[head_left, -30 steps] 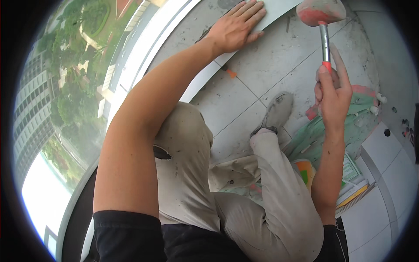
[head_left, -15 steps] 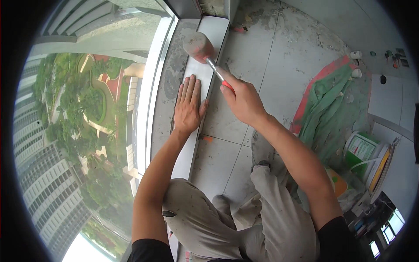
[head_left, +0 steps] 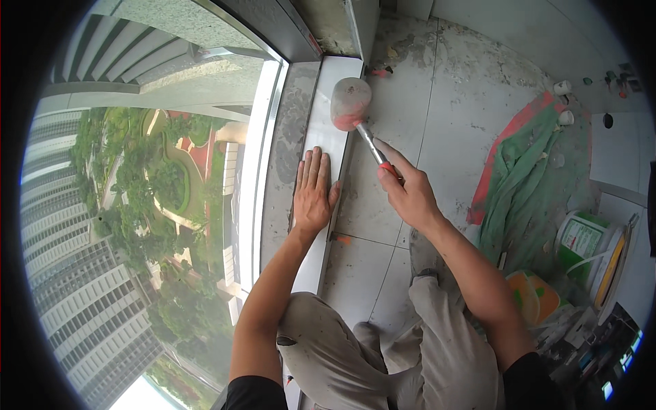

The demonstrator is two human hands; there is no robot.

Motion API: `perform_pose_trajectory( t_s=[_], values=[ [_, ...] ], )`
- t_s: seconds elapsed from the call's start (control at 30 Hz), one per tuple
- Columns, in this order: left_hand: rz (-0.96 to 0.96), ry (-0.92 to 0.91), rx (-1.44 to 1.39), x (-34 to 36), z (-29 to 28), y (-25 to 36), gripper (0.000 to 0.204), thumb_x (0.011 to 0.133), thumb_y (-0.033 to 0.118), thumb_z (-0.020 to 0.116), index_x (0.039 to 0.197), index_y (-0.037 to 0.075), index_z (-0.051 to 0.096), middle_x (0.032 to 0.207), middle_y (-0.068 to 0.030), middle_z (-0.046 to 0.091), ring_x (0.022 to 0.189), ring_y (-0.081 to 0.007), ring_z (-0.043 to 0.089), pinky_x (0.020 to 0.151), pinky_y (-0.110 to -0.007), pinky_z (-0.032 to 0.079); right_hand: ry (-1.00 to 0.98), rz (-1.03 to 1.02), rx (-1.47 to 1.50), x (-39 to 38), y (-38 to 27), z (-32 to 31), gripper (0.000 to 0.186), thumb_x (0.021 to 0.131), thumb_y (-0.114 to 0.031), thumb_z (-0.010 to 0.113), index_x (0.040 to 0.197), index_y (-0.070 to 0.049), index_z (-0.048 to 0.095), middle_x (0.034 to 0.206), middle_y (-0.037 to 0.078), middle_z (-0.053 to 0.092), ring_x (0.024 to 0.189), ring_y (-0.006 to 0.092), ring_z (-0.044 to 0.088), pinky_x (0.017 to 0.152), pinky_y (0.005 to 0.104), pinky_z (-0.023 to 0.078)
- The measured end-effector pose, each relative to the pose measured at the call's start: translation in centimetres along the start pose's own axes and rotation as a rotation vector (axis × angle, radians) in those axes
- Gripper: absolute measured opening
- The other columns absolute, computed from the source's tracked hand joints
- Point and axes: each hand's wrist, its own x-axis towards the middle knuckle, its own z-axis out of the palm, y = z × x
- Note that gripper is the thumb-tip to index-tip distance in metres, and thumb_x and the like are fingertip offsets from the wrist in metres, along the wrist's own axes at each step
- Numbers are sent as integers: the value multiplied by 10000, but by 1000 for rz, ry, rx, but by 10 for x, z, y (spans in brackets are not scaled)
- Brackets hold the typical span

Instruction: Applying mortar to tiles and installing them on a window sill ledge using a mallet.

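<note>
My left hand [head_left: 314, 197] lies flat on a long, narrow white slab [head_left: 313, 261], fingers stretched out toward its far end. The slab runs along the window, beside a rough grey mortar strip [head_left: 281, 147]. In my right hand [head_left: 413, 199] is a rubber mallet [head_left: 351, 102], gripped by its red-and-metal handle. The mallet's greyish head, with a pink-red band, is over the slab's right edge, beyond my left fingertips. Whether the head touches the slab I cannot tell.
A window frame [head_left: 263, 167] borders the slab on the left, with buildings and trees outside. Dusty floor tiles [head_left: 393, 157] spread to the right. Farther right lie a crumpled green sheet [head_left: 523, 160], a green-and-white bucket [head_left: 581, 239] and an orange-and-green container [head_left: 534, 299].
The mallet has moved right relative to the slab, from over its surface to over its right edge. My left hand keeps its place. The whole view has shifted slightly.
</note>
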Motion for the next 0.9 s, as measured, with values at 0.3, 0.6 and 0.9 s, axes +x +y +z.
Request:
perform_pose_trajectory(
  t_s=[0.3, 0.6, 0.9],
  values=[
    [3, -36, 18, 0, 0, 5, 655, 1145, 293, 615, 1768, 176, 447, 1869, -247, 272, 1738, -443, 243, 1424, -571, 196, 59, 464, 790, -5, 21, -16, 643, 1231, -249, 557, 1824, -217, 311, 830, -16, 540, 521, 62, 445, 439, 300, 411],
    [-11, 17, 34, -4, -1, -1, 673, 1081, 256, 671, 1734, 309, 520, 1870, -230, 281, 1741, -433, 245, 1432, -565, 190, 66, 446, 732, -6, 12, 1, 640, 1238, -239, 539, 1830, -240, 294, 815, -30, 539, 505, 52, 432, 429, 278, 379],
    [-1, -6, -4, -7, -2, -5, 734, 1074, 305, 687, 1769, 340, 453, 1883, -207, 263, 1748, -396, 246, 1438, -529, 186, 40, 418, 684, 10, 12, 7, 639, 1240, -235, 528, 1830, -237, 281, 794, -25, 523, 509, 57, 422, 434, 292, 380]
  ],
)
